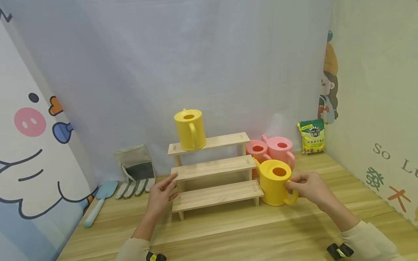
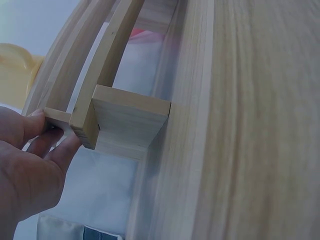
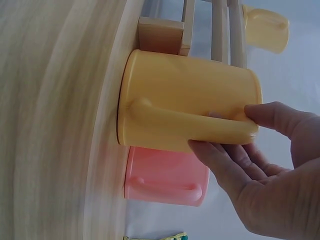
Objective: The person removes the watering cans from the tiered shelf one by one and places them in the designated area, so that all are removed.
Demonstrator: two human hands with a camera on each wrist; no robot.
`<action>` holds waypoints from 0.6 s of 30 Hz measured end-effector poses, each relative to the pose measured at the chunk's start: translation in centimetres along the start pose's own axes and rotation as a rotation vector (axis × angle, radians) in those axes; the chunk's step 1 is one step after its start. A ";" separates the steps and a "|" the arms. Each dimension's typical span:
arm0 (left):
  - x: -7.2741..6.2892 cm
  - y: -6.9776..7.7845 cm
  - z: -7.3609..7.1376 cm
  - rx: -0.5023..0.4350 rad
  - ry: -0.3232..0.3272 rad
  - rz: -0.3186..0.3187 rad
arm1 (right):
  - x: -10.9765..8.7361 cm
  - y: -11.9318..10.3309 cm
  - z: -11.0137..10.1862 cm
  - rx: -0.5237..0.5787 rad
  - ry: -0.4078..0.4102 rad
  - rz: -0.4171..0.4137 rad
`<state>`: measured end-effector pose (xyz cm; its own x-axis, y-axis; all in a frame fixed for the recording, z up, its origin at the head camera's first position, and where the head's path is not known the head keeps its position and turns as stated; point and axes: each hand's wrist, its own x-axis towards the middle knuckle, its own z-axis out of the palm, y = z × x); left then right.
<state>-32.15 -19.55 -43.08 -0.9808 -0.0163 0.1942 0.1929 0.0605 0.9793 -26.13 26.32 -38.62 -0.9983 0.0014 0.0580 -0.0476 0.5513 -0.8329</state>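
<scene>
A three-tier wooden shelf stands mid-table. My left hand pinches the left end of its middle board, thumb above and fingers beneath, as the left wrist view shows. On the table at the shelf's right end, a yellow watering can stands upright. My right hand grips the upper part of its handle between thumb and fingers. Another yellow watering can is on the top board, toward the left, its handle facing me.
Behind the gripped can stand two pink watering cans, partly hidden. A green and yellow packet leans at the back right. To the shelf's left lie a pair of work gloves and a light blue hand trowel. Curtains enclose the table's back and sides.
</scene>
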 end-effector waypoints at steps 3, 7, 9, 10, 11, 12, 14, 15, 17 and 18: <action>0.0 0.0 0.0 -0.007 0.000 -0.005 | 0.0 0.0 0.0 -0.008 -0.001 -0.006; 0.1 -0.1 0.0 -0.006 0.000 -0.010 | 0.0 0.1 -0.1 -0.010 -0.016 -0.014; 0.1 -0.1 -0.1 0.001 0.000 -0.010 | 0.0 0.1 -0.2 -0.013 -0.021 -0.019; 0.1 -0.2 -0.1 0.004 0.000 -0.007 | 0.0 0.1 -0.2 -0.016 -0.020 -0.019; 0.1 -0.2 0.0 0.004 0.001 -0.008 | 0.0 0.2 -0.2 -0.022 -0.017 -0.021; 0.1 -0.2 0.0 0.004 0.002 -0.008 | 0.0 0.2 -0.2 -0.031 -0.011 -0.023; 0.1 -0.2 0.0 0.004 0.005 -0.006 | 0.0 0.2 -0.2 -0.051 0.000 -0.030; 0.2 -0.2 0.0 0.002 0.008 -0.008 | 0.0 0.2 -0.1 -0.059 0.005 -0.032; 0.2 -0.2 0.0 -0.001 0.013 -0.012 | 0.1 0.2 -0.1 -0.074 0.013 -0.035; 0.1 -0.1 0.0 -0.001 0.015 -0.013 | 0.1 0.2 -0.1 -0.078 0.015 -0.037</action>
<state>-32.30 -19.55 -43.17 -0.9828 -0.0321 0.1820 0.1799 0.0597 0.9819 -26.22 26.54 -38.69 -0.9953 -0.0074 0.0965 -0.0807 0.6144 -0.7849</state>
